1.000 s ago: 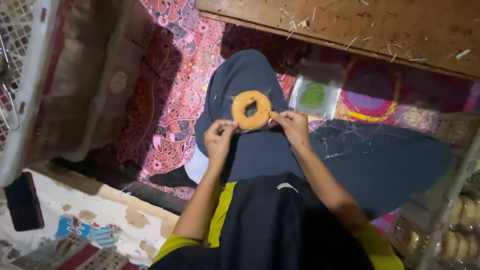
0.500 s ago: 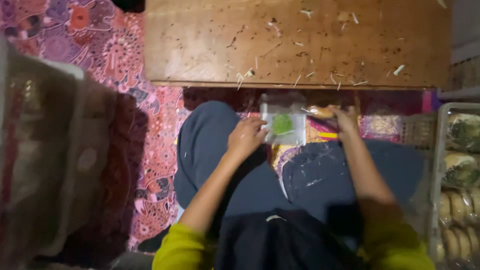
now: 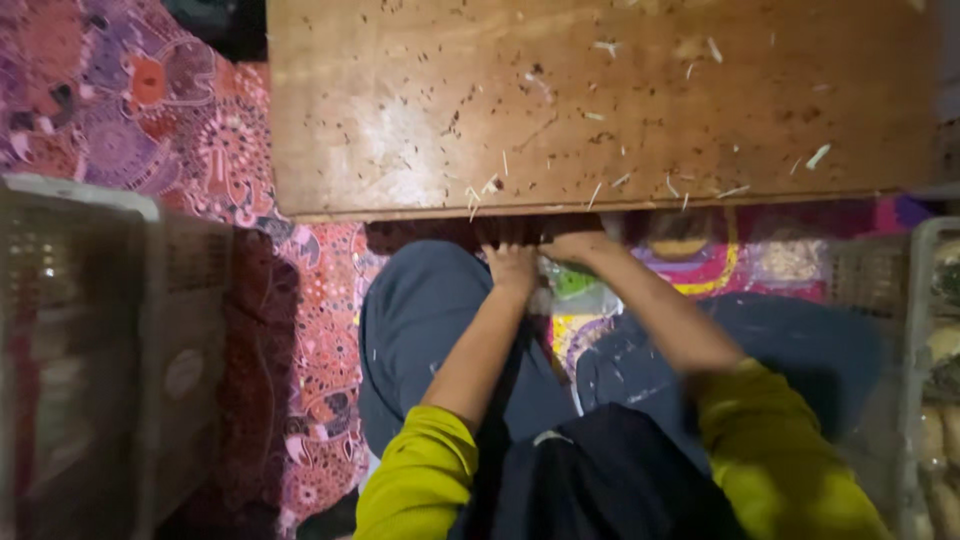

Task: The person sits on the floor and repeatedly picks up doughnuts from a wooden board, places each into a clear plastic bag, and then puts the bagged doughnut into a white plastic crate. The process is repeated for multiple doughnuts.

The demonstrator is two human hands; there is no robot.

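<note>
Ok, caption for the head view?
Both hands, left hand and right hand, on a clear bag under the wooden table edge.

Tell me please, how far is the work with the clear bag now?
Done: pale pieces already lie in the right crate, blurred. In hand: left hand and right hand meet at the clear bag under the table edge. Left: whether it is filled or closed is hidden.

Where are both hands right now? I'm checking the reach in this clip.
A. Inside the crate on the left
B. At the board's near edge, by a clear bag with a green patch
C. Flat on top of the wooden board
B: the left hand and right hand meet just below the wooden board's near edge, at the clear bag.
</note>
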